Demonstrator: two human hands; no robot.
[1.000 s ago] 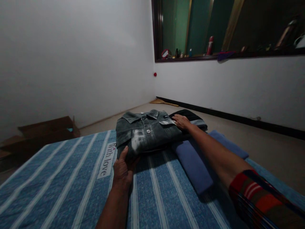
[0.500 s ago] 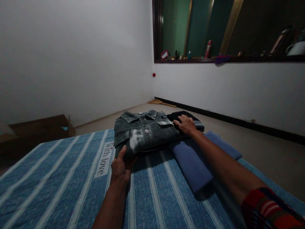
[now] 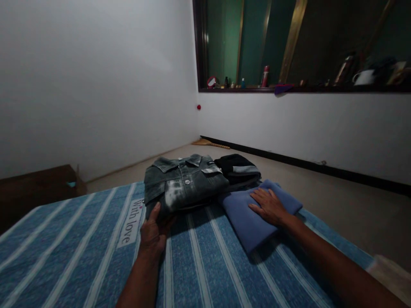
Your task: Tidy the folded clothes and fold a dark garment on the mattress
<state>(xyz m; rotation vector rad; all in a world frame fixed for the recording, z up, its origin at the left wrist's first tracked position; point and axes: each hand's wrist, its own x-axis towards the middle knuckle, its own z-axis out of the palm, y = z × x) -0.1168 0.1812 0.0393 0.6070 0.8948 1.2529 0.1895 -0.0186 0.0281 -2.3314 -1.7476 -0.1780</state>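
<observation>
A folded grey-green denim jacket (image 3: 183,184) with a collar, a button and a whitish faded patch lies near the far edge of the bed. My left hand (image 3: 154,229) grips its near left corner, thumb on top and the other fingers partly hidden beneath. Beside the jacket, on the right, is a folded black and grey garment (image 3: 237,164). Nearer me lies a folded blue cloth item (image 3: 250,222), whose exact kind I cannot tell. Resting flat on it, fingers spread, is my right hand (image 3: 268,206).
Beneath everything is a blue striped bed cover (image 3: 205,273) with a "With love" label (image 3: 130,226). A cardboard box (image 3: 38,188) stands on the left, a broom (image 3: 210,143) on the floor at the corner. Bottles and a mug (image 3: 364,78) line the window sill.
My right hand has moved from the black garment down and right onto the blue folded cloth. The left hand stays at the jacket's corner. The camera view has turned slightly right.
</observation>
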